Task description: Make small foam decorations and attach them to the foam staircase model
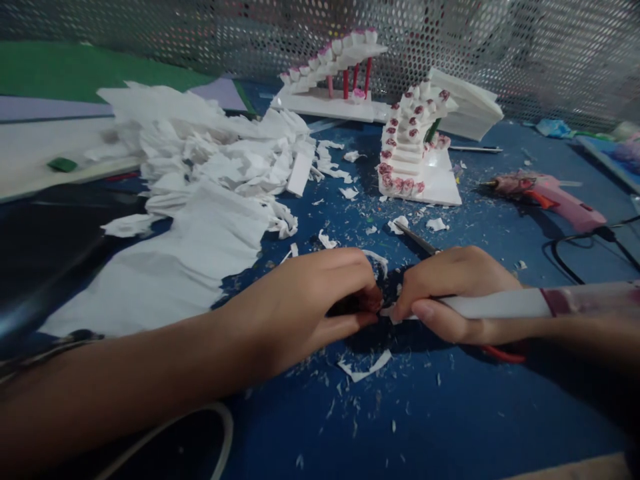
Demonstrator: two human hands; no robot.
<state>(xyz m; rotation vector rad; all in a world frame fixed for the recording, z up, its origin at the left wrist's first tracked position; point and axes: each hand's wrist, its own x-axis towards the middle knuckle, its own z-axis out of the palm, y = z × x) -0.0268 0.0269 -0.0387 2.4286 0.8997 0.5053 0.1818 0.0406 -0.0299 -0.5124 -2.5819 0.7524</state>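
My left hand (320, 293) is closed, thumb and fingertips pinched together at a small white piece (387, 312), probably paper, that sits between my two hands. What lies inside its curled fingers is hidden. Opposite it, my right hand (450, 293) is closed around a white tube with a maroon end (500, 304), which slants back over the wrist. Beneath the right hand lies a pair of scissors (417, 239); its blade points away and a red handle shows behind the wrist. A curved paper scrap (365, 367) rests just in front of my hands.
Crumpled white paper (200, 200) heaps at the left. Two white stair models, one with red posts (327, 107) and one with maroon rosettes (407, 150), stand at the back. A pink glue gun (555, 193) with a black cord lies right. Scraps litter the blue table (450, 427).
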